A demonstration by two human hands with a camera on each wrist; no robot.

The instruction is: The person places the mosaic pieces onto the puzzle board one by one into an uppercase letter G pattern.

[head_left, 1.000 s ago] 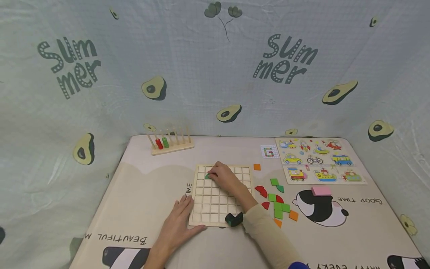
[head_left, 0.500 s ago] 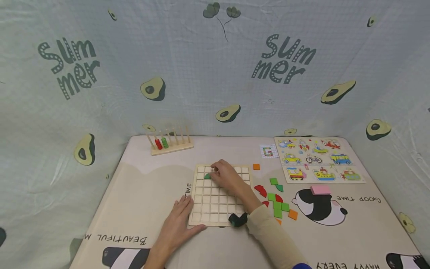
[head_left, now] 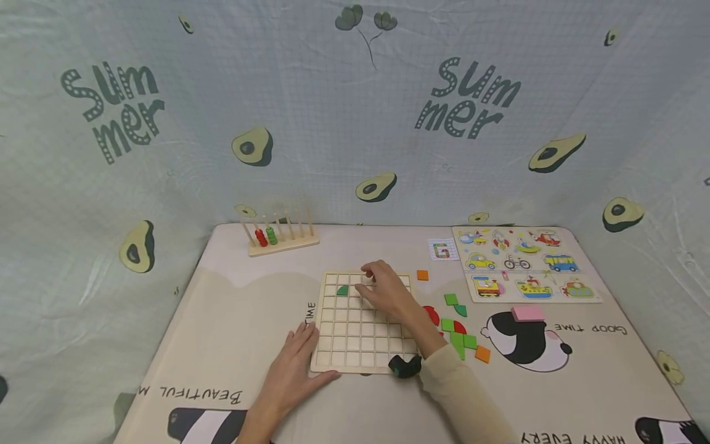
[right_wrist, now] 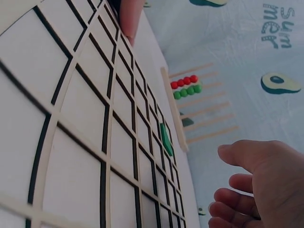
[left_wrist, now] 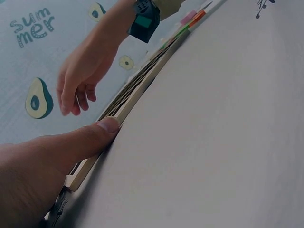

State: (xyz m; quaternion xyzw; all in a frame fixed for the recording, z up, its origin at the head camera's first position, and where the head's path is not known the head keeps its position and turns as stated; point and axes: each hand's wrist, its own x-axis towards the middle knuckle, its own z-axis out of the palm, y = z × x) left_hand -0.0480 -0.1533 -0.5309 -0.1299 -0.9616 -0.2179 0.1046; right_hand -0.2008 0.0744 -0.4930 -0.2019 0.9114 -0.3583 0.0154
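A wooden grid board [head_left: 360, 357] lies on the table with a green quarter-circle tile [head_left: 342, 290] in a cell near its far left corner. My right hand [head_left: 385, 288] is over the board's far part, to the right of that tile, fingers loosely bent and holding nothing. The right wrist view shows the thumb [right_wrist: 242, 154] apart from the fingers. My left hand [head_left: 296, 364] lies at the board's near left corner with fingers extended along its left side. In the left wrist view its thumb [left_wrist: 90, 140] rests against the board's front edge.
Red, green and orange tiles [head_left: 469, 341] lie right of the board, with one orange square [head_left: 423, 275] farther back. A pattern card [head_left: 443, 250], a vehicle puzzle [head_left: 532, 265] and a pink block [head_left: 527, 314] are beyond. A bead rack [head_left: 283, 240] stands back left.
My right hand has drawn back to the right from the green quarter-circle tile, its fingers spreading apart, leaving the tile in the grid. The left hand stays in place.
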